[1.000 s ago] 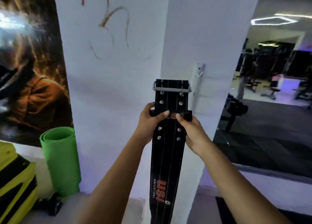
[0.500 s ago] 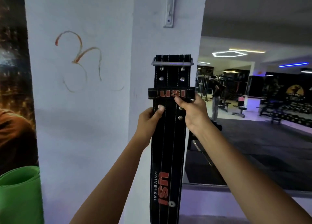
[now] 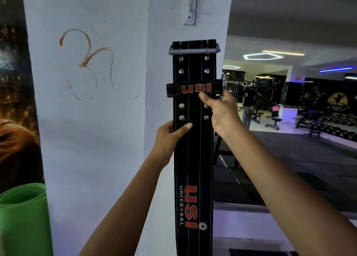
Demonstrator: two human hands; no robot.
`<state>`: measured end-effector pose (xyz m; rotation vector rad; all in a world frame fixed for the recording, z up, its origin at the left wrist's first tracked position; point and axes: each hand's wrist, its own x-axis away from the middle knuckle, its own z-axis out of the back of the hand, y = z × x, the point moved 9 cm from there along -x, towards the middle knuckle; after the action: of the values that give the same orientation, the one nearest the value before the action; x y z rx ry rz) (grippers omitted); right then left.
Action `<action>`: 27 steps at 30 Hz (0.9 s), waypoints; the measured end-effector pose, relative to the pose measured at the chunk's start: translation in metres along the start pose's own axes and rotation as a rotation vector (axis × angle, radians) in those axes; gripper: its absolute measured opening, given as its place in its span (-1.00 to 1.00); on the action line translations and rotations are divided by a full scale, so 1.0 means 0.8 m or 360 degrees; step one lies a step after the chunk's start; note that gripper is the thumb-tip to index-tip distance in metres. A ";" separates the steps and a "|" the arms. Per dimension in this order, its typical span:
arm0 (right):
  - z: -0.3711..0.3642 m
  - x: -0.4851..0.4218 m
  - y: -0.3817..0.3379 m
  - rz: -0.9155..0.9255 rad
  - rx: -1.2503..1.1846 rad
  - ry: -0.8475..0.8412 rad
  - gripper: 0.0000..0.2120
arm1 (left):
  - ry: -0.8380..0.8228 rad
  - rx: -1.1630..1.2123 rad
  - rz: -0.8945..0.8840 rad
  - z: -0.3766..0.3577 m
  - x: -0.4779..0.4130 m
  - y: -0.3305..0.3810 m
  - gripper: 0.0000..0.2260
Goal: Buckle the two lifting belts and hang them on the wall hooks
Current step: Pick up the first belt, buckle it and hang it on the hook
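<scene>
A black lifting belt [image 3: 194,159] with red USI lettering hangs upright in front of a white pillar, its metal buckle [image 3: 194,51] at the top. My left hand [image 3: 171,136] grips its left edge below the rivets. My right hand [image 3: 222,111] pinches the right edge just under the belt's USI keeper loop [image 3: 193,88]. A metal wall hook [image 3: 190,6] is fixed to the pillar above the buckle, a short gap away. Only one belt is in view.
A rolled green mat [image 3: 23,217] stands at the lower left against the white pillar [image 3: 96,130]. A dark poster [image 3: 13,101] covers the left wall. To the right, a mirror shows the gym floor with benches and a person [image 3: 249,105].
The belt has been lifted higher with both hands; the buckle is closer to the wall hook. My view has tilted up, so the hook now sits at the top edge.
</scene>
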<state>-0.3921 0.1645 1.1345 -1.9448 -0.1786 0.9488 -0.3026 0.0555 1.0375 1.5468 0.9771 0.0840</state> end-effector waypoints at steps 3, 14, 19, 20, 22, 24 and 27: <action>0.003 0.003 -0.010 0.0006 -0.0042 0.0009 -0.77 | -0.0080 -0.0056 0.0151 0.000 0.022 -0.036 -0.70; 0.015 0.019 -0.026 0.0004 -0.0111 0.0077 -0.73 | -0.0069 -0.0042 0.0261 0.012 0.060 -0.084 -0.85; 0.019 0.027 -0.012 -0.0024 -0.0091 0.0060 -0.74 | -0.0185 -0.0433 0.0513 0.032 0.114 -0.167 -0.85; 0.020 0.029 -0.009 -0.0030 -0.0090 0.0059 -0.74 | -0.0214 -0.0497 0.0526 0.033 0.117 -0.174 -0.83; 0.022 0.032 -0.006 -0.0035 -0.0075 0.0059 -0.73 | -0.0207 -0.0484 0.0464 0.030 0.107 -0.165 -0.82; 0.024 0.031 -0.004 -0.0026 -0.0090 0.0053 -0.73 | -0.0167 -0.0325 0.0369 0.024 0.091 -0.143 -0.80; 0.028 0.030 -0.005 -0.0030 -0.0080 0.0051 -0.74 | -0.0161 -0.0244 0.0323 0.019 0.085 -0.140 -0.77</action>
<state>-0.3897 0.1934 1.1187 -1.9998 -0.2037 0.9079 -0.3086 0.0740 0.9069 1.4894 0.7158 0.2165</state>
